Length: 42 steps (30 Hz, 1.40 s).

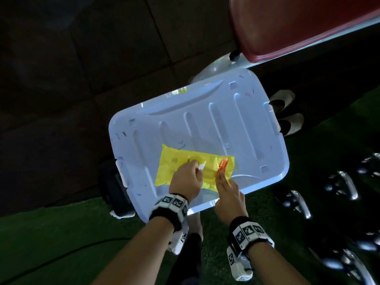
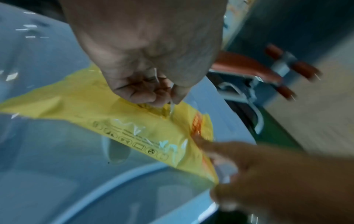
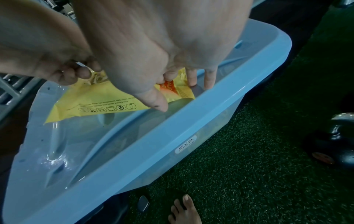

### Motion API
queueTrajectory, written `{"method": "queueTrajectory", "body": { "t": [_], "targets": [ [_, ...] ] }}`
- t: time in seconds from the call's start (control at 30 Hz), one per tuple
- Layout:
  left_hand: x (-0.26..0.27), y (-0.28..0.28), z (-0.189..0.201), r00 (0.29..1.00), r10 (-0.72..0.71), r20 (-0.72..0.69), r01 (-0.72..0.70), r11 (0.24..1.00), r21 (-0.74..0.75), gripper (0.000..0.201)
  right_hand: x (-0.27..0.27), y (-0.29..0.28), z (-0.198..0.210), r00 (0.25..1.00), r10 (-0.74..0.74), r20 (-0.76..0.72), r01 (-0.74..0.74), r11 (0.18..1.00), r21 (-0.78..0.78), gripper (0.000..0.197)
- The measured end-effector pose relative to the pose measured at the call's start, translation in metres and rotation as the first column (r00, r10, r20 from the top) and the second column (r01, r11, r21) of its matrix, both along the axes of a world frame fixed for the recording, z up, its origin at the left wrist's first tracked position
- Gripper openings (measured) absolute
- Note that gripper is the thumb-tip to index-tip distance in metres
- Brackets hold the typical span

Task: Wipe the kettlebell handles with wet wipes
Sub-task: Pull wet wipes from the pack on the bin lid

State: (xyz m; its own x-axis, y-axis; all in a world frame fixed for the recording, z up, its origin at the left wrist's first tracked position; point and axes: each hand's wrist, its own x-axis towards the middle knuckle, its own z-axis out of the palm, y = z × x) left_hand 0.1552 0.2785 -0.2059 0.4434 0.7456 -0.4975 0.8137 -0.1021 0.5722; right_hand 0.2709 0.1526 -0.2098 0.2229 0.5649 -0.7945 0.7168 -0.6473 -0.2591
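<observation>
A yellow wet-wipes pack [image 1: 181, 161] lies on the pale blue lid [image 1: 226, 120] of a storage box. My left hand [image 1: 195, 170] is over the pack's middle. In the left wrist view its fingertips [image 2: 162, 98] pinch the clear seal flap [image 2: 172, 106] on the pack's top. My right hand [image 1: 221, 177] presses straight fingers on the pack's right end beside the orange label [image 1: 223, 164]; the right wrist view shows those fingers [image 3: 191, 78] flat on pack and lid. Several black kettlebells with chrome handles [image 1: 302, 202] stand on the turf to the right.
The storage box [image 3: 191, 128] stands partly on green turf [image 1: 51, 243], partly on dark floor tiles. A red padded bench [image 1: 298, 23] is beyond it, with a pair of shoes [image 1: 287, 112] beside the box. My bare foot [image 3: 184, 212] is by the box's near edge.
</observation>
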Motion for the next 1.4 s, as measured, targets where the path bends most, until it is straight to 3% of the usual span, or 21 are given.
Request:
{"method": "queueTrajectory", "body": {
  "t": [0.13,0.2,0.27,0.33,0.4,0.53,0.67,0.87,1.0,1.1,1.17,1.2,1.27,1.33,1.4],
  "targets": [
    [-0.039,0.019,0.007,0.941,0.335,0.043,-0.332,0.94,-0.075,0.025,0.002,0.006,0.003,1.0,-0.012,-0.009,0.012,1.0,-0.004,0.096],
    [-0.06,0.022,0.009,0.918,0.395,0.024,-0.387,0.909,-0.158,0.019,0.001,0.014,0.007,0.997,-0.073,0.012,0.072,0.997,0.017,0.089],
    [-0.072,0.021,0.011,0.922,0.387,0.022,-0.37,0.896,-0.245,0.021,0.0,0.023,0.012,0.981,-0.166,0.095,0.154,0.98,0.122,0.061],
    [-0.075,0.021,0.01,0.929,0.37,0.017,-0.351,0.894,-0.28,0.024,-0.006,0.032,0.013,0.951,-0.266,0.16,0.202,0.922,0.331,0.027],
    [-0.075,0.023,0.009,0.923,0.385,0.009,-0.366,0.883,-0.294,0.025,-0.014,0.04,0.007,0.933,-0.334,0.136,0.23,0.841,0.49,0.014],
    [-0.072,0.026,0.011,0.923,0.383,-0.018,-0.371,0.88,-0.298,0.025,-0.035,0.061,-0.002,0.916,-0.4,-0.022,0.365,0.812,0.456,0.018],
    [-0.072,0.023,0.011,0.917,0.399,-0.02,-0.384,0.866,-0.32,0.021,-0.046,0.075,-0.009,0.856,-0.515,-0.031,0.477,0.766,0.432,0.018],
    [-0.075,0.022,0.01,0.905,0.425,-0.005,-0.402,0.853,-0.334,0.022,-0.043,0.079,-0.004,0.867,-0.498,0.002,0.442,0.771,0.458,0.006],
    [-0.074,0.024,0.013,0.903,0.43,0.004,-0.4,0.843,-0.359,0.025,-0.034,0.059,0.01,0.825,-0.564,-0.036,0.501,0.702,0.507,0.01],
    [-0.074,0.026,0.013,0.907,0.422,-0.003,-0.392,0.841,-0.374,0.022,-0.027,0.042,0.021,0.793,-0.587,-0.162,0.568,0.619,0.542,0.012],
    [-0.074,0.027,0.013,0.905,0.424,-0.016,-0.399,0.837,-0.374,0.024,-0.02,0.034,0.029,0.69,-0.669,-0.277,0.703,0.529,0.475,0.009],
    [-0.074,0.027,0.013,0.905,0.426,-0.021,-0.402,0.836,-0.372,0.025,-0.016,0.031,0.035,0.603,-0.719,-0.345,0.784,0.453,0.425,0.007],
    [-0.072,0.027,0.014,0.904,0.428,-0.029,-0.407,0.835,-0.369,0.025,-0.009,0.029,0.049,0.355,-0.773,-0.525,0.927,0.217,0.307,0.009],
    [-0.07,0.027,0.014,0.909,0.417,-0.026,-0.398,0.844,-0.359,0.025,-0.001,0.026,0.063,0.091,-0.736,-0.671,0.981,-0.049,0.187,0.017],
    [-0.068,0.025,0.014,0.919,0.394,-0.025,-0.379,0.861,-0.34,0.026,0.008,0.02,0.071,-0.027,-0.695,-0.719,0.962,-0.213,0.17,0.027]
  ]
}}
